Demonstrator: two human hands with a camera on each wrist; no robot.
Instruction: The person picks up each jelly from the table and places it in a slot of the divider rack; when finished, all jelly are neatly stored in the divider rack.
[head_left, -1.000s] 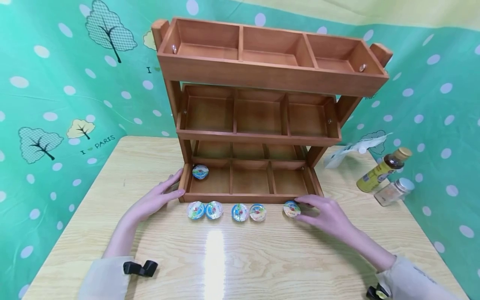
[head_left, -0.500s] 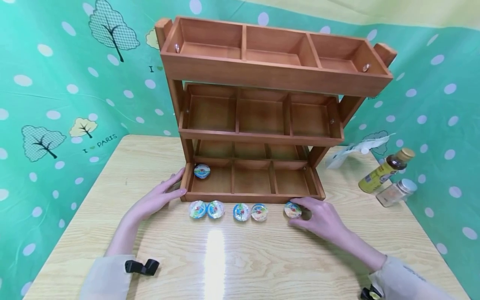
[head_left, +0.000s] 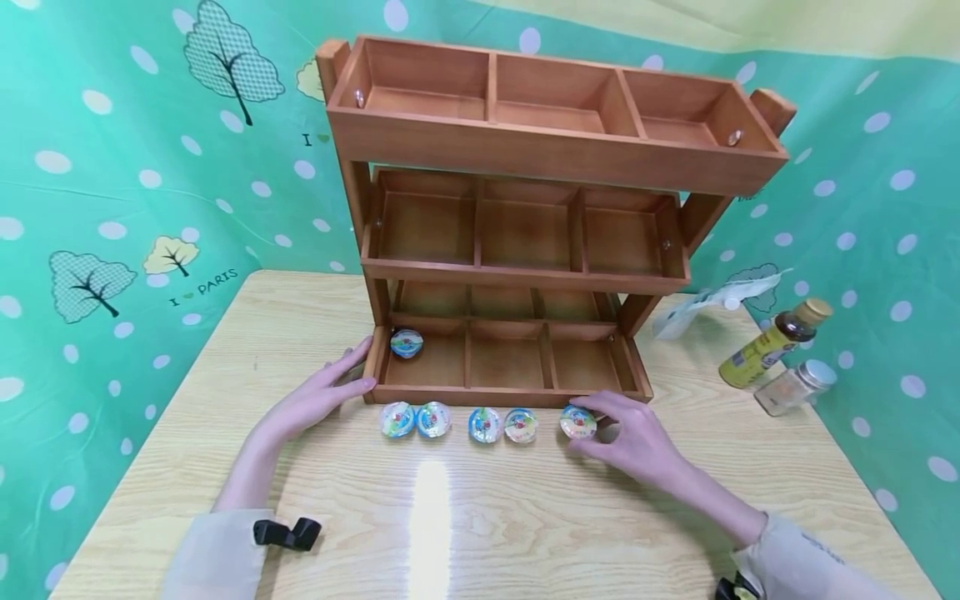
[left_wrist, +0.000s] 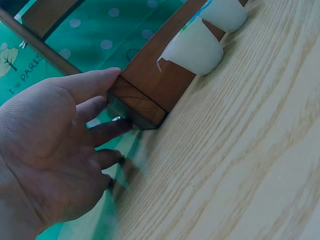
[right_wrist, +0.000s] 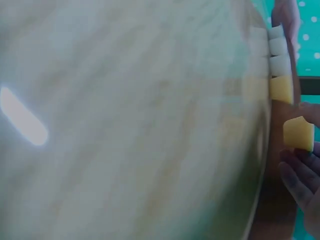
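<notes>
My right hand (head_left: 630,437) pinches a small jelly cup (head_left: 577,422) with a foil lid, thumb on the near side and forefinger on the far side, just before the wooden rack's front edge. In the right wrist view this jelly cup (right_wrist: 298,134) looks yellow. My left hand (head_left: 318,398) rests its extended fingers and thumb on the left end of the rack's lowest tray (head_left: 487,398). Two pairs of jelly cups stand along the front, a left pair (head_left: 397,419) and a middle pair (head_left: 484,425). Another jelly cup (head_left: 407,343) sits in the lowest tray's left compartment.
The brown three-tier rack (head_left: 555,154) has three compartments per tray and leans over the table. To the right stand a yellow-labelled bottle (head_left: 757,354), a glass jar (head_left: 787,390) with a silvery lid and a white plastic packet (head_left: 693,310). A green patterned cloth (head_left: 135,200) hangs behind.
My right hand has shifted slightly left with the jelly cup, closer to the middle pair. My left hand stays against the rack. The head view has drifted a little.
</notes>
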